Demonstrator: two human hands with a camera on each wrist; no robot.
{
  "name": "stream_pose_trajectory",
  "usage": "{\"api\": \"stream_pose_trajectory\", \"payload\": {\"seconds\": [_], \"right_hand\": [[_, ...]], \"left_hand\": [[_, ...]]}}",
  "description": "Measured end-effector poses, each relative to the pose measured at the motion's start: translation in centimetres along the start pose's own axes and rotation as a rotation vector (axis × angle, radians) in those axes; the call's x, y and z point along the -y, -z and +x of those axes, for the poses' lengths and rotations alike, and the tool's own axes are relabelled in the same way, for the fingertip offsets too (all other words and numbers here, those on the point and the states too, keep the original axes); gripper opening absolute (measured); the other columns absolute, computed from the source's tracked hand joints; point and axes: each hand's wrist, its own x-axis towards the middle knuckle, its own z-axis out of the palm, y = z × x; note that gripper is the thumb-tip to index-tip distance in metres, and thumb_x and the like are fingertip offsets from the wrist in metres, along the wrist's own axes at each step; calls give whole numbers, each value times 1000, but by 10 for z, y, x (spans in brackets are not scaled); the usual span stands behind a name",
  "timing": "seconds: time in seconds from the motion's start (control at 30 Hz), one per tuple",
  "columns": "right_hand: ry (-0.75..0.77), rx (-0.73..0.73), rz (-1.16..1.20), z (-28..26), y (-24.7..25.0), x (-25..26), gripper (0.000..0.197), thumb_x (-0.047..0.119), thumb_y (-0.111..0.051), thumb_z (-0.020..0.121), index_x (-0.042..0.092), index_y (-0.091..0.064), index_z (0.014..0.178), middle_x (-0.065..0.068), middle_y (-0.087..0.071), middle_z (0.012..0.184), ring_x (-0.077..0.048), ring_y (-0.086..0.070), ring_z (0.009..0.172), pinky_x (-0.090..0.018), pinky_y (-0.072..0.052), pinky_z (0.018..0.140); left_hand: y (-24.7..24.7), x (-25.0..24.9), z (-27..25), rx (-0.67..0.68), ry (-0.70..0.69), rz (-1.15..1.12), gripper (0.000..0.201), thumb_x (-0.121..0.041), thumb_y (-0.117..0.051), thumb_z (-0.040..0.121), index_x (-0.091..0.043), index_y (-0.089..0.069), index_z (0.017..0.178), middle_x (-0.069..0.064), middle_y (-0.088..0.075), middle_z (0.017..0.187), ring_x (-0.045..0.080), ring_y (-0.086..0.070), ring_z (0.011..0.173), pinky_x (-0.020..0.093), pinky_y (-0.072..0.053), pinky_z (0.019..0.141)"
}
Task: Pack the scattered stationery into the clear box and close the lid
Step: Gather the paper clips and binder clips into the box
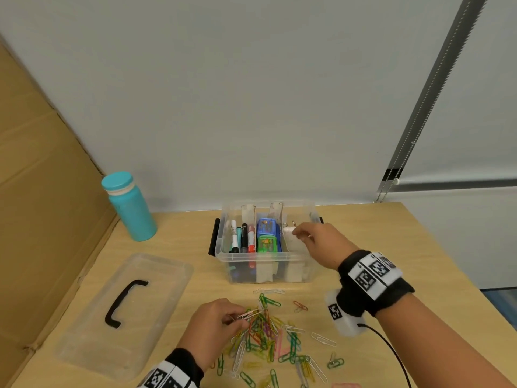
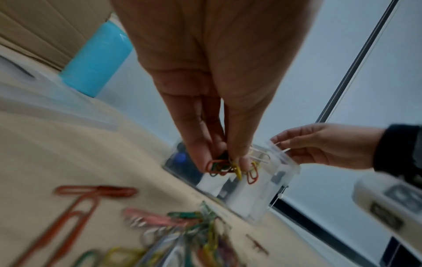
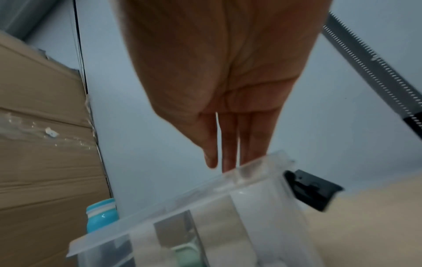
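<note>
Wire paper clips (image 1: 263, 329) pinched in left grip (image 1: 215, 323), right grip (image 1: 316, 242) loose over clear box (image 1: 268, 264).

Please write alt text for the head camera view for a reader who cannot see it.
The left hand pinches paper clips from a colourful pile on a wooden table, while the right hand reaches into the right compartment of an open clear box holding markers. The lid lies left, near a teal bottle.

One box (image 1: 246, 261), one lid (image 1: 156, 278), four markers (image 1: 243, 238), one bottle (image 1: 131, 208).
</note>
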Motion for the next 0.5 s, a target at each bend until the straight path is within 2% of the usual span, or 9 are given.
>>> {"api": "stream_pose_trajectory", "payload": {"seconds": [0.13,0.17,0.23,0.3,0.37,0.43,0.5], "right_hand": [[133,-388,162,-44,-10,-25,25,13,-49,95,19,-61,116,7,-63,111,-7,-59,95,-23,-51,86],[141,-438,158,-55,-16,-32,25,12,-49,94,18,-60,116,7,-61,109,-7,-59,93,-23,-51,83],[117,-439,104,-72,-30,-48,26,13,-51,92,19,-58,116,9,-58,108,-7,-58,91,-25,-52,80],[38,-307,48,-87,-44,-64,24,18,-52,93,21,-57,116,9,-57,110,-7,-57,88,-26,-51,79],[-65,-74,-12,-101,-55,-77,25,26,-52,93,23,-56,118,7,-55,111,-7,-55,86,-24,-49,80],[-154,146,-68,-113,-63,-86,29,32,-53,93,22,-55,120,8,-50,109,-8,-54,88,-22,-47,83],[-213,258,-94,-124,-67,-88,35,37,-56,90,22,-52,121,7,-45,109,-10,-57,95,-23,-47,85]], "left_hand": [[13,-43,6,-59,-123,6,20,-26,-69,83,-33,-69,102,-14,-65,87,-2,-60,79,5,-46,70],[18,-57,12,-75,-176,44,22,-27,-67,83,-35,-66,104,-16,-64,89,-2,-59,80,7,-46,72],[25,-86,29,-113,-271,128,23,-29,-62,86,-34,-62,108,-15,-62,92,-1,-56,82,13,-48,79],[28,-114,51,-157,-322,205,25,-29,-60,89,-26,-65,113,-9,-63,94,5,-55,83,18,-46,81],[25,-137,77,-187,-339,285,25,-28,-60,90,-21,-67,113,-3,-66,97,11,-58,86,24,-46,83],[15,-153,106,-131,-307,390,22,-28,-60,90,-18,-71,107,1,-69,97,17,-62,89,31,-49,86],[1,-160,132,-19,-221,540,19,-25,-61,90,-15,-72,102,4,-70,95,21,-64,87,32,-50,84]]}}
